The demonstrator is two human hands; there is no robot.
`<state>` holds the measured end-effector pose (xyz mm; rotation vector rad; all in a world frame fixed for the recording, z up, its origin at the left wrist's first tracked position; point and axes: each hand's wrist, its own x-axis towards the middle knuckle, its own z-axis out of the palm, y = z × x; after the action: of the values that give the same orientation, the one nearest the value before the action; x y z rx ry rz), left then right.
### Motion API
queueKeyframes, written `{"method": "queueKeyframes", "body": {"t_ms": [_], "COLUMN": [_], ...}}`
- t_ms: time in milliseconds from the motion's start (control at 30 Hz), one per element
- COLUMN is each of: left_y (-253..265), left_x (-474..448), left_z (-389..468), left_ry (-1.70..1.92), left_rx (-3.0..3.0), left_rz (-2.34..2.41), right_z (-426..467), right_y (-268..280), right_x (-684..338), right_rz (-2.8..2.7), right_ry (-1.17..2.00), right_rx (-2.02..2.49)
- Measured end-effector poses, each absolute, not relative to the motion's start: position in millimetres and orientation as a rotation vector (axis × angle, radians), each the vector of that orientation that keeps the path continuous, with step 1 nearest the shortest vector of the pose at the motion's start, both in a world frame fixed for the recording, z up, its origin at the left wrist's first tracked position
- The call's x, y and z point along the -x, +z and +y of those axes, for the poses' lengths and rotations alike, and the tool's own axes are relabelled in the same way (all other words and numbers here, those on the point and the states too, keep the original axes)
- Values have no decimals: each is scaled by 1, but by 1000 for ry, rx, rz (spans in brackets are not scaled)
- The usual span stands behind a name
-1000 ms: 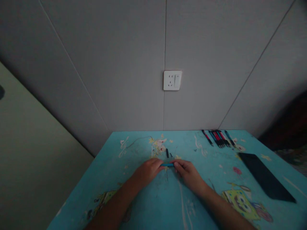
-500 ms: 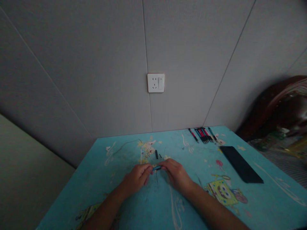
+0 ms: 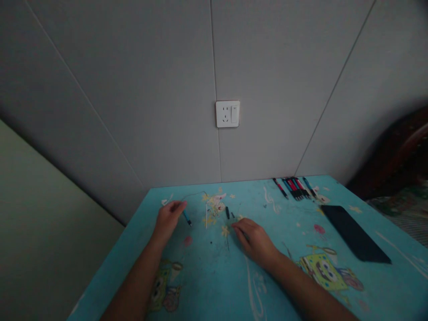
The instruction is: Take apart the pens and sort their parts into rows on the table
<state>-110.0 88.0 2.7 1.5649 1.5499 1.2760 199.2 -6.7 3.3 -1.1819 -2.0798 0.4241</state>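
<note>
My left hand (image 3: 169, 218) has carried the blue pen (image 3: 187, 217) leftward over the table (image 3: 200, 278), its grip pinching it alone; the two-handed hold is over. I can't tell whether my right hand (image 3: 252, 236) grips anything. Pens (image 3: 296, 189) lie beyond; grey wall (image 3: 133, 89) behind.

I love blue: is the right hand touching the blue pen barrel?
No, the left hand has the blue pen barrel at its fingertips; the right hand is well apart.
</note>
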Motion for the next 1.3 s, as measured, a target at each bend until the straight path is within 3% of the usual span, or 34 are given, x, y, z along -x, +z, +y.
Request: {"method": "queueKeyframes", "body": {"t_ms": [233, 633, 967, 1300], "left_y": [-22, -11, -28, -27], "left_x": [108, 110, 88, 86], "left_z": [97, 74, 80, 80], "left_ry": [1038, 348, 596, 626], "left_rx": [-1971, -2303, -2369, -2269], "left_rz": [1967, 1990, 1928, 1986], "right_z": [-7, 38, 45, 48], "right_y": [2, -10, -17, -13], "right_x": [-200, -198, -187, -204], "right_rz": [-2131, -2099, -2166, -2010], "right_ry": [378, 44, -74, -181], "right_rx": [1259, 1653, 1833, 1968]}}
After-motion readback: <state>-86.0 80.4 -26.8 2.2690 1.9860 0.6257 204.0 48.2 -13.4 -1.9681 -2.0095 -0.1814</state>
